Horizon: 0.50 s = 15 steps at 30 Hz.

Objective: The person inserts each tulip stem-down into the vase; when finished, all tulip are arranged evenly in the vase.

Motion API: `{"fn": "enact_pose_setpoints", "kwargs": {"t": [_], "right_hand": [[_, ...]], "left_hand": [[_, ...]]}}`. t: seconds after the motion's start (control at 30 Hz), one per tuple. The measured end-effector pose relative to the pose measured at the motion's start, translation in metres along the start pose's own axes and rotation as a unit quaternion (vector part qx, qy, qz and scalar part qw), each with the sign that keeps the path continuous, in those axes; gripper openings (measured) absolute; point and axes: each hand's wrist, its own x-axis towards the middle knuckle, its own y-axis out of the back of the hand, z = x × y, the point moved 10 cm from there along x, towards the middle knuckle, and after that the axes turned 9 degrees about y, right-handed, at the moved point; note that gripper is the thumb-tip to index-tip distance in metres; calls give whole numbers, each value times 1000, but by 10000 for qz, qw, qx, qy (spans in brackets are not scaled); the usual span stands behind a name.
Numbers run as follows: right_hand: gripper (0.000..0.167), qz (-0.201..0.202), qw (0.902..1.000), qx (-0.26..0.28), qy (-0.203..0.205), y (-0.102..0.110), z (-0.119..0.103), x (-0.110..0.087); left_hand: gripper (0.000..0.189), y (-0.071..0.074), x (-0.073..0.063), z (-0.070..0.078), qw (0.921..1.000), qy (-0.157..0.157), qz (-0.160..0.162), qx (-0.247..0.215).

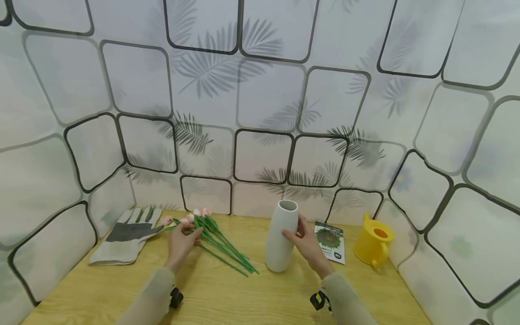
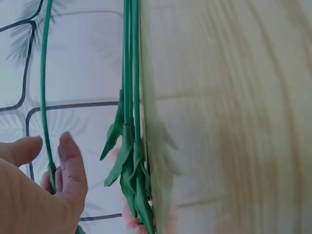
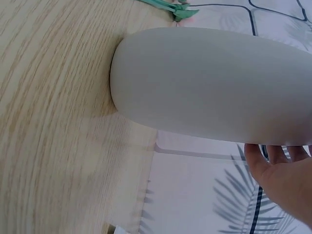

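Note:
A white vase (image 1: pixel 279 239) stands upright on the wooden table. My right hand (image 1: pixel 305 241) grips its upper right side, thumb in front and fingers toward the back; the right wrist view shows those fingers (image 3: pixel 275 156) against the vase wall. On the left, my left hand (image 1: pixel 183 243) holds one artificial tulip by its green stem (image 2: pixel 46 97), which passes between thumb and curled fingers. Several more pink tulips (image 1: pixel 221 237) lie bunched on the table just right of that hand, their stem ends pointing toward the vase. The held tulip's blossom is partly hidden by the hand.
White-and-grey work gloves (image 1: pixel 126 237) lie at the far left. Right of the vase are a seed packet (image 1: pixel 331 242) with a sunflower picture and a yellow watering can (image 1: pixel 371 243). A patterned cloth wall (image 1: pixel 264 158) borders the table at the back and sides.

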Motion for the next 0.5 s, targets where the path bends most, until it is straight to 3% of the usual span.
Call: {"fn": "enact_pose_setpoints", "kwargs": {"t": [0.13,0.5], "right_hand": [[80,-47,10000,-24,59,-1,-4,2],[78,-52,9997,211,132,1,-13,3]], "left_hand": [[31,0,-1,11,9991,-219,292,-206],[32,-10,-11,41,9922,-689,275,-1005]]}}
